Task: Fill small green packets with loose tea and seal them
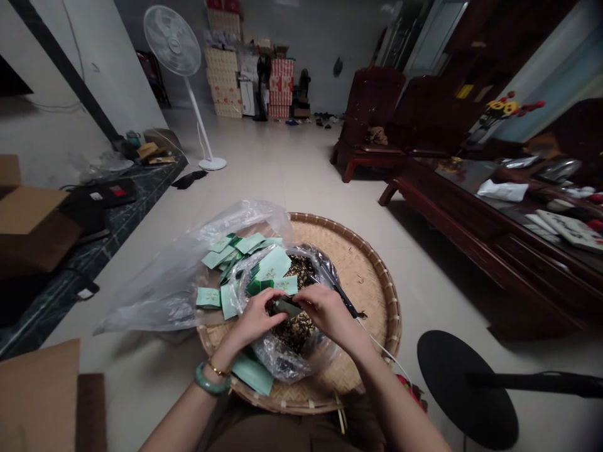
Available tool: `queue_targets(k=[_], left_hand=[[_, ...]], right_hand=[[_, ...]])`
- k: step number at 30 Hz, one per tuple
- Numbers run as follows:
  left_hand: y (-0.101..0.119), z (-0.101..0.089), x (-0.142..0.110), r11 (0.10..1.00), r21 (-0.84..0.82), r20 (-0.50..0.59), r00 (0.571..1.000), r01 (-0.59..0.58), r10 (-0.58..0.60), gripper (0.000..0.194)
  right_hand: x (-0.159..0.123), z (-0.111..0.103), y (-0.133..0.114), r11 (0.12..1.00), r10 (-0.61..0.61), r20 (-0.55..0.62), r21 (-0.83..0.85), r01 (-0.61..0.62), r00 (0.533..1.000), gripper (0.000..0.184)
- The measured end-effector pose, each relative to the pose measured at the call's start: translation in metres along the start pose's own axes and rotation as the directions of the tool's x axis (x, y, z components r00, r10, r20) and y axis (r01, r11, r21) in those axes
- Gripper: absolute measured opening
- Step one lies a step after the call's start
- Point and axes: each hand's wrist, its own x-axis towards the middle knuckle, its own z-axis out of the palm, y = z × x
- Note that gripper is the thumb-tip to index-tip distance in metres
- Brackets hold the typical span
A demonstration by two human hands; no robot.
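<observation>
My left hand [258, 319] grips one side of a small green packet [288, 306], its fingers and thumb closed on the edge. Pinching the packet's other side is my right hand [325, 309]. Both hands are above a clear plastic bag [287, 367] filled with dark and pale dried leaf bits [294, 336]. Several light green packets [272, 263] lie on the bag's left part, and more green packets [219, 257] are piled beside it. A black stick-like tool with a white cord [340, 290] rests across the bag's right rim. All this sits on a round woven bamboo tray [365, 251].
A large clear plastic sack [164, 282] spreads off the tray's left side. A black round stand base [464, 383] is at the right. Dark wooden furniture [438, 207] stands behind it. A white fan [174, 47] and a cardboard box [32, 207] are to the left.
</observation>
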Motion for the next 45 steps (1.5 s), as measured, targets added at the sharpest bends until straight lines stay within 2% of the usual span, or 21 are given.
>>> queue_targets(k=[4,9,12,15,17,22,27,30,34,39,41,45], left_hand=[[-0.001,0.000,-0.001,1.000,-0.018,0.003,1.000,0.002,-0.002,0.037],[-0.003,0.002,-0.001,1.000,-0.025,0.004,1.000,-0.005,0.005,0.041],[-0.004,0.004,-0.001,1.000,-0.010,-0.002,1.000,0.003,-0.003,0.040],[-0.004,0.004,0.000,1.000,-0.023,0.009,1.000,0.012,-0.012,0.040],[-0.004,0.004,-0.001,0.999,-0.044,0.023,1.000,0.015,-0.014,0.038],[-0.003,0.004,-0.002,0.997,-0.067,-0.004,1.000,0.025,-0.026,0.034],[-0.004,0.003,-0.003,0.996,-0.062,-0.003,0.998,0.058,-0.058,0.031],[-0.004,0.002,-0.005,0.996,-0.061,0.009,0.998,0.060,-0.060,0.029],[0.000,0.000,-0.006,1.000,-0.021,0.002,1.000,-0.007,0.007,0.026],[0.016,-0.002,-0.006,0.984,0.066,-0.003,0.986,-0.167,0.168,0.015],[0.020,-0.003,-0.007,0.980,0.073,0.000,0.983,-0.184,0.184,0.019],[0.014,-0.003,-0.010,0.988,0.086,0.022,0.991,-0.131,0.130,0.042]], right_hand=[[0.006,-0.001,-0.008,0.996,0.010,0.117,-0.090,0.001,0.993,0.022],[0.010,-0.002,-0.015,0.999,-0.007,0.081,-0.051,0.011,0.997,0.032],[0.014,-0.001,-0.012,0.989,-0.048,0.157,-0.134,0.069,0.986,0.038],[0.018,0.001,-0.007,0.977,-0.064,0.265,-0.179,0.114,0.962,0.028],[0.018,0.001,-0.004,0.985,-0.038,0.280,-0.149,0.082,0.959,0.026],[0.010,-0.006,-0.001,0.993,0.015,0.224,-0.119,0.012,0.974,0.032],[0.002,-0.007,0.006,0.988,0.063,0.130,-0.150,-0.043,0.990,0.023],[-0.001,-0.002,0.011,0.979,0.099,0.112,-0.188,-0.076,0.989,0.021],[-0.002,0.004,0.009,0.979,0.105,0.181,-0.193,-0.069,0.978,0.035],[0.000,0.005,-0.002,0.995,0.100,0.233,-0.013,-0.100,0.967,0.042],[0.000,0.005,-0.003,0.991,0.116,0.209,0.038,-0.127,0.971,0.037],[0.000,0.009,0.001,0.982,0.175,0.104,0.051,-0.181,0.979,0.021]])
